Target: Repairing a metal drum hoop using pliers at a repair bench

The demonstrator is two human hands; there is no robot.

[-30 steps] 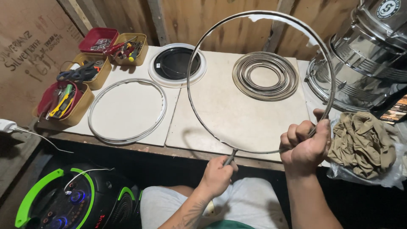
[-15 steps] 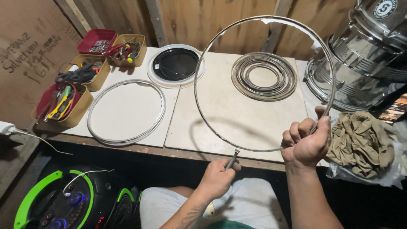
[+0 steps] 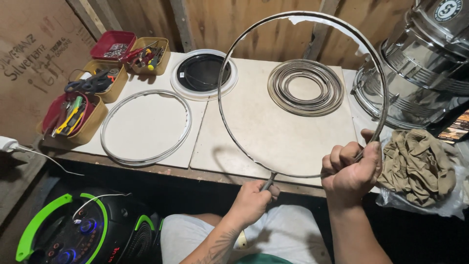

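A large thin metal hoop [image 3: 229,63] is held upright above the desk [image 3: 273,132], tilted slightly away. The right hand [image 3: 349,171] is closed around its lower right rim, and the left hand [image 3: 254,198] is clenched on a small tool [image 3: 267,182] set against the hoop's bottom edge. The step in hand appears to be working along the rim with that tool; the next move would likely call for a firm right-hand grip while the hoop is turned to a fresh stretch. Just beyond lie 1 flat hoop [image 3: 145,128], a black-centred ring [image 3: 203,73] and a stack of rings [image 3: 306,87]; a cloth [image 3: 420,164] and a steel drum [image 3: 425,63] lie right. Compared with 1 second ago, the hoop has been shifted rightward and raised.
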